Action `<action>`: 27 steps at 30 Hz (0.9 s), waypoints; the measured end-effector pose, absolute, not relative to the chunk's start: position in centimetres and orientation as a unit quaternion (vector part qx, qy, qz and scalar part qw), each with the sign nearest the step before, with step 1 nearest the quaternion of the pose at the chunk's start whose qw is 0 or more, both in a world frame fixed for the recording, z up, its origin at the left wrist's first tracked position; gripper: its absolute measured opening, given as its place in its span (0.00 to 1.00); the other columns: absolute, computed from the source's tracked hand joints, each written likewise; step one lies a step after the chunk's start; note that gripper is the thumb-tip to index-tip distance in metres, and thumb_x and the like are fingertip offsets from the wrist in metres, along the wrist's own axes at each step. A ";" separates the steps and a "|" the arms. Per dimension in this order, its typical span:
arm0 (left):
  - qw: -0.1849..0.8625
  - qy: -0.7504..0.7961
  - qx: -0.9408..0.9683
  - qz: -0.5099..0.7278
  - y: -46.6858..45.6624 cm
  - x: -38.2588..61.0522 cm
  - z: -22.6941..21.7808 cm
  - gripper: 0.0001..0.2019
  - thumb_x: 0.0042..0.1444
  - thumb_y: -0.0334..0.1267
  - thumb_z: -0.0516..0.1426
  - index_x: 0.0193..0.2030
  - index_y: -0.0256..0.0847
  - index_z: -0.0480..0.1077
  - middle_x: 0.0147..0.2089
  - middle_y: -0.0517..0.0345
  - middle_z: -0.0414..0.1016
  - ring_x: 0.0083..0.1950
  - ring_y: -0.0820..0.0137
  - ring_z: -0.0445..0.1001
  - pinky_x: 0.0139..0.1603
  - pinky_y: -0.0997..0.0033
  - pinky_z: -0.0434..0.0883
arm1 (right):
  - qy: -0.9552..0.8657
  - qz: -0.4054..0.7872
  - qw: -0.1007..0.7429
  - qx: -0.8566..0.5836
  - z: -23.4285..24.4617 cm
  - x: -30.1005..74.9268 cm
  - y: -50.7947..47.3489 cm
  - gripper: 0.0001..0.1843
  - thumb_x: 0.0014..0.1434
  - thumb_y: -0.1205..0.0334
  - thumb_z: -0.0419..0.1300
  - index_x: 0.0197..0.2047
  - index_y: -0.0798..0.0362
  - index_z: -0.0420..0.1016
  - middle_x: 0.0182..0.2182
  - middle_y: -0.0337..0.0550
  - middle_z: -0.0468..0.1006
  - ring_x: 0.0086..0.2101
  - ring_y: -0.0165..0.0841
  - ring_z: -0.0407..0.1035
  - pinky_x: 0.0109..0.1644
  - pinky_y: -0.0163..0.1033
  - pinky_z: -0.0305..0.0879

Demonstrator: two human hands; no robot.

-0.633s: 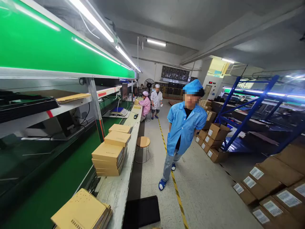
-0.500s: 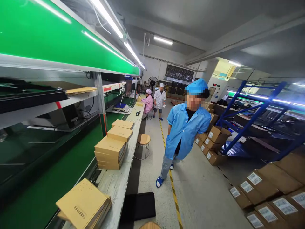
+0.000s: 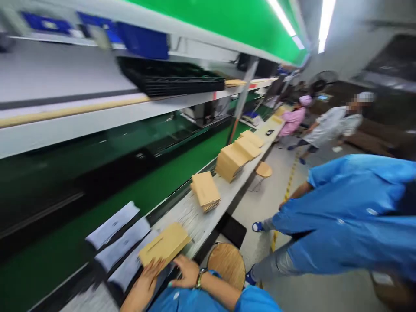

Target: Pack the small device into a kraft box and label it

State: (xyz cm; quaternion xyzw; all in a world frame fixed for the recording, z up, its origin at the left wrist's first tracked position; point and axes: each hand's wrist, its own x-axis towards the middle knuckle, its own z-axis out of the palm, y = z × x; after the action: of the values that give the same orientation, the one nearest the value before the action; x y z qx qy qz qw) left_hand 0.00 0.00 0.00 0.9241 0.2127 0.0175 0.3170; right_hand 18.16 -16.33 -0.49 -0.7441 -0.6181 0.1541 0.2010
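A flat brown cardboard box [image 3: 164, 245] lies at the near end of the bench. My left hand [image 3: 147, 279] rests with outstretched fingers on its near edge. Beside the box's right corner is my right hand [image 3: 187, 272], fingers loosely apart, with a bracelet or watch on the wrist; whether it touches the box I cannot tell. To the left of the box lie pale sheets [image 3: 121, 247] with small dark print, side by side over something black. Part of the nearest one is hidden by the box and my hands.
Stacks of brown boxes [image 3: 206, 190] run along the white bench [image 3: 182, 212], beside a green belt [image 3: 195, 167]. A shelf [image 3: 107, 117] hangs above. Right of the bench are a round wooden stool [image 3: 227, 264] and a co-worker in blue [image 3: 341, 221]. Two other people are farther back.
My view has swung down and left. Both my hands, the near box and the pale sheets have come into view. The co-worker in blue now appears closer, at the right edge.
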 end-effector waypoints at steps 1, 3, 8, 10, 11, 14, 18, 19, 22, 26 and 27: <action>0.343 0.228 0.911 -0.003 -0.1 -1.5 0.3 0.20 0.64 0.39 0.51 0.61 0.55 0.71 0.63 0.62 0.72 0.69 0.57 0.64 0.70 0.49 0.62 | -0.637 0.174 0.197 -0.725 -1.1 16.8 -16.2 0.29 0.64 0.47 0.59 0.63 0.51 0.63 0.55 0.49 0.71 0.48 0.40 0.70 0.49 0.49 0.71; 0.397 0.251 0.882 -0.021 0.1 -2.8 1.2 0.22 0.63 0.37 0.48 0.63 0.52 0.70 0.65 0.64 0.70 0.71 0.59 0.60 0.72 0.50 0.58 | -0.658 0.191 0.184 -0.705 -1.8 15.7 -15.8 0.32 0.63 0.53 0.59 0.67 0.48 0.57 0.60 0.50 0.68 0.51 0.44 0.68 0.50 0.51 0.70; 0.429 0.297 0.853 0.004 0.4 -2.7 3.0 0.21 0.64 0.39 0.48 0.60 0.50 0.73 0.64 0.63 0.70 0.68 0.64 0.65 0.71 0.56 0.59 | -0.675 0.176 0.160 -0.698 -1.7 15.9 -15.2 0.33 0.62 0.65 0.54 0.70 0.47 0.54 0.64 0.51 0.64 0.61 0.50 0.58 0.58 0.57 0.62; 0.434 0.314 0.845 0.014 0.0 -3.0 3.3 0.21 0.65 0.40 0.46 0.60 0.49 0.72 0.63 0.62 0.71 0.67 0.64 0.66 0.71 0.58 0.60 | -0.679 0.172 0.157 -0.697 -1.5 15.7 -15.2 0.32 0.62 0.66 0.54 0.69 0.48 0.57 0.66 0.51 0.61 0.64 0.49 0.53 0.61 0.56 0.59; 0.436 0.323 0.840 0.018 -0.2 -3.1 3.5 0.21 0.66 0.40 0.46 0.61 0.49 0.72 0.63 0.62 0.72 0.67 0.64 0.67 0.71 0.58 0.60 | -0.680 0.172 0.156 -0.695 -1.4 15.6 -15.2 0.32 0.62 0.67 0.54 0.68 0.50 0.58 0.67 0.51 0.59 0.65 0.49 0.51 0.62 0.54 0.58; 0.440 0.345 0.829 0.025 -0.5 -3.4 3.9 0.22 0.67 0.42 0.45 0.61 0.48 0.71 0.63 0.60 0.72 0.64 0.63 0.70 0.68 0.59 0.64 | -0.684 0.172 0.154 -0.692 -1.3 15.1 -15.1 0.34 0.59 0.69 0.54 0.68 0.55 0.57 0.68 0.53 0.57 0.64 0.46 0.52 0.63 0.49 0.58; 0.443 0.361 0.820 0.030 -0.5 -3.4 4.5 0.21 0.67 0.42 0.46 0.60 0.47 0.72 0.61 0.59 0.74 0.63 0.62 0.71 0.66 0.60 0.66 | -0.686 0.171 0.144 -0.692 -0.8 14.8 -14.8 0.41 0.57 0.71 0.53 0.72 0.55 0.46 0.58 0.55 0.68 0.53 0.43 0.64 0.54 0.44 0.66; 0.440 0.369 0.818 0.031 -0.4 -3.3 4.8 0.21 0.67 0.43 0.45 0.59 0.46 0.72 0.60 0.57 0.75 0.62 0.61 0.72 0.65 0.59 0.66 | -0.686 0.169 0.141 -0.694 -0.6 14.7 -14.7 0.43 0.57 0.72 0.52 0.73 0.54 0.43 0.55 0.53 0.70 0.50 0.42 0.66 0.51 0.43 0.67; 0.430 0.390 0.814 0.036 -0.2 -3.4 5.4 0.22 0.68 0.43 0.44 0.60 0.44 0.72 0.58 0.53 0.77 0.59 0.58 0.74 0.62 0.57 0.69 | -0.687 0.157 0.134 -0.697 0.0 14.6 -14.5 0.45 0.57 0.72 0.52 0.74 0.51 0.38 0.49 0.51 0.72 0.47 0.43 0.65 0.47 0.44 0.67; 0.429 0.390 0.814 0.039 -0.6 -3.3 5.9 0.21 0.67 0.42 0.44 0.60 0.45 0.72 0.57 0.54 0.78 0.58 0.59 0.75 0.59 0.60 0.70 | -0.687 0.147 0.126 -0.700 0.4 14.5 -14.1 0.43 0.59 0.71 0.52 0.74 0.51 0.40 0.48 0.52 0.71 0.48 0.45 0.62 0.47 0.47 0.65; 0.430 0.389 0.814 0.039 -0.9 -3.2 6.0 0.21 0.67 0.41 0.45 0.59 0.45 0.72 0.56 0.54 0.78 0.58 0.59 0.75 0.59 0.61 0.70 | -0.686 0.147 0.124 -0.701 0.4 14.4 -14.1 0.42 0.59 0.71 0.53 0.74 0.51 0.42 0.48 0.52 0.71 0.48 0.45 0.62 0.47 0.47 0.65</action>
State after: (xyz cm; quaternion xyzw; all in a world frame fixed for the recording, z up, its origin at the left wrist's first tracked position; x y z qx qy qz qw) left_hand -3.22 -0.88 5.98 0.8140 0.3891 0.0393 0.4295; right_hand 14.42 -14.07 0.35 -0.7013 -0.6863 0.1470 0.1245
